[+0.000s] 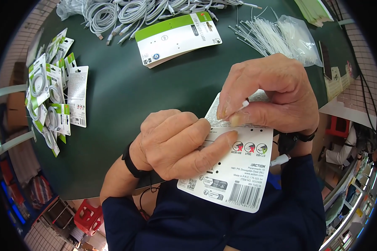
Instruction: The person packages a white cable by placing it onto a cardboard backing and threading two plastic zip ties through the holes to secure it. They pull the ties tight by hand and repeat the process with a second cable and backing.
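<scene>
A white packaging card (pixel 245 180) with its printed back facing up is held tilted in front of my body. My left hand (pixel 178 144) is closed at the card's left edge, its thumb lying over the printed face. Above the card's upper part, my right hand (pixel 276 94) pinches a thin white cable tie (pixel 245 103) between thumb and fingers. Near the left fingertips the tie meets the card; exactly how it passes through the small holes is hidden. A white cable plug (pixel 280 160) sticks out past the card's right edge, the rest of that cable being out of sight.
Coiled white cables (pixel 134 14) lie along the dark green table's (pixel 113 146) far edge. Nearer are stacked green-and-white cards (pixel 178 42). Loose cable ties (pixel 266 35) spill from a clear bag (pixel 299 44) at far right. Carded cables (pixel 50 92) pile up at left. A red stool (pixel 88 217) stands below.
</scene>
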A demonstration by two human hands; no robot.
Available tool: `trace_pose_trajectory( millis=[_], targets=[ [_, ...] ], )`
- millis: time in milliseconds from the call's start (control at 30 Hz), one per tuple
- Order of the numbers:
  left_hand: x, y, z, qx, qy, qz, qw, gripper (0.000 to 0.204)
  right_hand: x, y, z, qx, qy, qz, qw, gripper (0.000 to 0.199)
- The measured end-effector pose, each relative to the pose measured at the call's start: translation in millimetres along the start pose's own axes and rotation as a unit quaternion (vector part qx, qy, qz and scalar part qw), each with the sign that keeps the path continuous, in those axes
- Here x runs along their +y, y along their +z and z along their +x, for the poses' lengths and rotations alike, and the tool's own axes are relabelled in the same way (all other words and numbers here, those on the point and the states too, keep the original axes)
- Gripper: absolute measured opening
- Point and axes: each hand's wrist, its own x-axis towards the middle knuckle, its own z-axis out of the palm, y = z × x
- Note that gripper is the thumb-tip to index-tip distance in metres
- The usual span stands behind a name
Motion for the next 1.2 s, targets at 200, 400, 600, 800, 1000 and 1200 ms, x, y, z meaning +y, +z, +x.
trace_pose_trajectory(
  millis=[200,400,600,800,1000,1200],
  targets=[
    [-7,-6,10,0.013,0.0,-0.008,1.0,0.047,-12,-7,10,0.003,-0.02,-0.063,0.998,0.013],
    [-14,-16,18,0.077,-0.067,0.008,0.995,0.044,-15,5,14,0.297,-0.11,-0.034,0.948,0.024],
    [-29,-4,33,0.319,-0.406,-0.208,0.831,0.028,-13,8,17,0.33,-0.216,-0.184,0.9,0.018],
    [-38,15,63,0.375,-0.43,-0.359,0.738,0.024,13,20,20,0.227,-0.265,-0.438,0.829,0.035],
    [-40,19,62,0.402,-0.435,-0.374,0.714,0.025,19,32,34,0.24,-0.262,-0.512,0.782,0.036],
    [-46,30,50,0.425,-0.393,-0.343,0.74,0.028,28,40,39,0.252,-0.249,-0.533,0.769,0.03]
  ],
)
